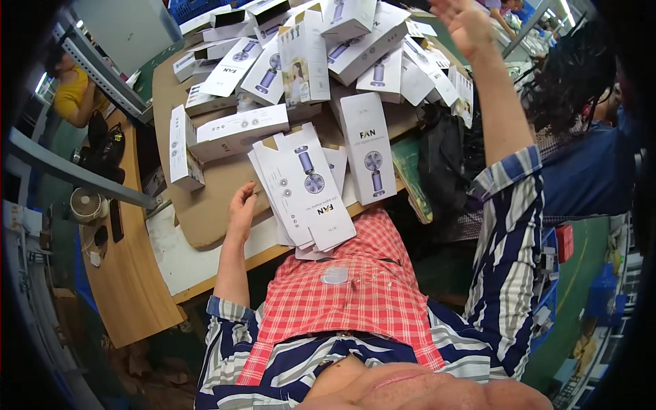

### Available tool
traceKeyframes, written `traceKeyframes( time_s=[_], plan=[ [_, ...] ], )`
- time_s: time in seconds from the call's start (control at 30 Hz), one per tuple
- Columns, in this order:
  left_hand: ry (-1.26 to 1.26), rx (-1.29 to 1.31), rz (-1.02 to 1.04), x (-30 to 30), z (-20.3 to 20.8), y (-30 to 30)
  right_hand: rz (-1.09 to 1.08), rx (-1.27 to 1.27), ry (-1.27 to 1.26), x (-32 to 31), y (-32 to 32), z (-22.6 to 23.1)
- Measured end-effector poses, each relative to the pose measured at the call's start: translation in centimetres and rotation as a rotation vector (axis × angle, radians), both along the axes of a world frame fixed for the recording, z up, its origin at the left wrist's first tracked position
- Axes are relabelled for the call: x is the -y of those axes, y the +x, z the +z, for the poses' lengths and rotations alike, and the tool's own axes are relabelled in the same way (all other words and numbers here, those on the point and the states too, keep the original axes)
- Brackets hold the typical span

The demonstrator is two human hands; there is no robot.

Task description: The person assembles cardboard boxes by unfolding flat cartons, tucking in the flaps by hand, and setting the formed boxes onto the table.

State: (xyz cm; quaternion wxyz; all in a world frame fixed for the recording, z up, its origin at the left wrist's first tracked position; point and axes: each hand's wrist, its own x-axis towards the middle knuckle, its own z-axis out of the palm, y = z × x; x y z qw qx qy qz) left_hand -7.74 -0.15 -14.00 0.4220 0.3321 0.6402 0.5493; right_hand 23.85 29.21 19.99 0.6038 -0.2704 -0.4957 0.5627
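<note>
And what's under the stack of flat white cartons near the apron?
Brown cardboard and the wooden table edge run in under the stack of flat cartons, whose near end overhangs toward the red checked apron. Whatever lies beneath its middle is covered.

Bright, even light inside a dark fisheye rim

White boxes point(372, 140) at upper center look bright and crisp, with soft shadows between them on the brown surface point(208, 222). A strip light point(566, 12) glares at upper right. Right of center, dark patches swallow detail. Toward the blackened edges, a metal bar point(82, 169) at left bows and the background smears.
</note>
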Motion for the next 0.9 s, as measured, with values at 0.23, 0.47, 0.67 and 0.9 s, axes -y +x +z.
traceKeyframes(
  time_s=[0.23, 0.47, 0.67, 0.9],
  plan=[
    [0.039, 0.282, 0.112, 1.1, 0.4, -1.3, 0.379, 0.822, 0.151, 7.7, -6.0, -13.9],
    [-0.02, 0.248, 0.273, -5.3, 3.1, -0.6, 0.187, 1.168, 0.309, 13.7, -12.3, -26.6],
    [-0.036, -0.082, 0.128, -7.4, 2.7, 2.9, 0.02, 1.053, 0.179, 15.7, -14.7, -28.5],
    [0.25, 0.097, 0.03, -3.9, 9.6, 4.2, 0.068, 0.65, 0.047, 19.2, -9.6, -21.0]
  ],
)
